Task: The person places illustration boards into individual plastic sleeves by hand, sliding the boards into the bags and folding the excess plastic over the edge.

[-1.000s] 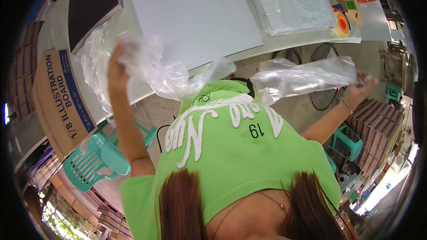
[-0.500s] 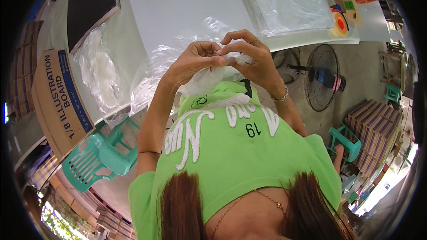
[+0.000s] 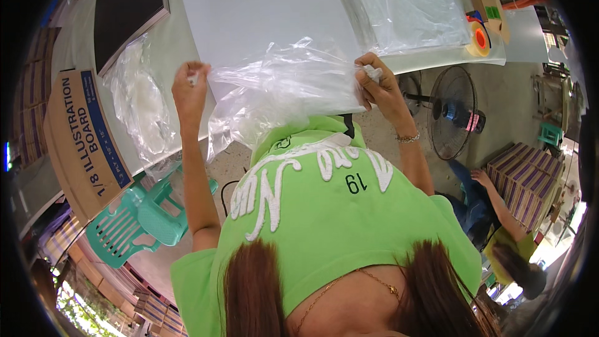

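A clear plastic bag (image 3: 284,78), crinkled and shiny, is stretched between my two hands in front of the green shirt. My left hand (image 3: 189,92) pinches its left end, the fingers closed. At the other end my right hand (image 3: 384,90) is closed on a bunched corner that pokes out above the fingers. The lower folds of the bag hang near the shirt. Beneath and beyond it lies a large white board (image 3: 262,6) on the table, its near edge hidden by the plastic.
More clear plastic lies at the left (image 3: 134,97) and right (image 3: 405,6). A black board (image 3: 128,9), a cardboard box (image 3: 87,137), a tape dispenser (image 3: 478,37), teal chairs (image 3: 128,228) and a fan (image 3: 452,111) surround me. Another person (image 3: 508,237) is at the lower right.
My hands were together at the middle, fingering the bunched plastic. They have moved far apart, pulling the bag out wide between them. A person has come into view at the lower right.
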`<state>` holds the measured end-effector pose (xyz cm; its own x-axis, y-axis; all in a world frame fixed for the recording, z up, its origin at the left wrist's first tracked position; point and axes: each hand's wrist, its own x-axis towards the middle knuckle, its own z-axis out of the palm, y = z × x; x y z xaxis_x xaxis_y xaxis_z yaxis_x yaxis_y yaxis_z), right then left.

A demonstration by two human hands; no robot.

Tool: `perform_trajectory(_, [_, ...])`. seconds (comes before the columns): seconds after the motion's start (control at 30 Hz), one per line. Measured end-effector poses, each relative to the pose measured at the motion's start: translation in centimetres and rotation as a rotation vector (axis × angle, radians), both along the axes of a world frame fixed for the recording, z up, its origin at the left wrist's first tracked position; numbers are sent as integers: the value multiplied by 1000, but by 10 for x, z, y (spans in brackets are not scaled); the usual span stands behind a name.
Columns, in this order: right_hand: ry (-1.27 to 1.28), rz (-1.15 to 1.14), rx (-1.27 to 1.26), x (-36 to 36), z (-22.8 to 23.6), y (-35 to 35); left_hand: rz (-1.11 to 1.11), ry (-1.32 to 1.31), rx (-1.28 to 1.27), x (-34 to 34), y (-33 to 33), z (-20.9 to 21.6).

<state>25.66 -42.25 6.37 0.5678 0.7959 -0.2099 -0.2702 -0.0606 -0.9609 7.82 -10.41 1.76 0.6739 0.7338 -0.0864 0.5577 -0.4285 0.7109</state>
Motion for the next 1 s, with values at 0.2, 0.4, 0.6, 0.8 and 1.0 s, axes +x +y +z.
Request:
perform_trajectory(0.2, [147, 104, 6, -13, 5, 32, -786, -214, -3, 51, -94, 65])
perform_trajectory(0.4, [519, 662, 183, -22, 0, 16, -479, -312, -1163, 53, -78, 43])
perform_trajectory(0.6, [964, 89, 671, 1, -10, -5, -127, -272, -1604, 15, -74, 28])
perform_trajectory(0.8, [1014, -89, 895, 0, -60, -9, -635, -290, -1842, -13, -61, 22])
perform_trajectory(1.0, [1140, -212, 798, 5, -20, 11, -532, -102, -1716, -27, -40, -28])
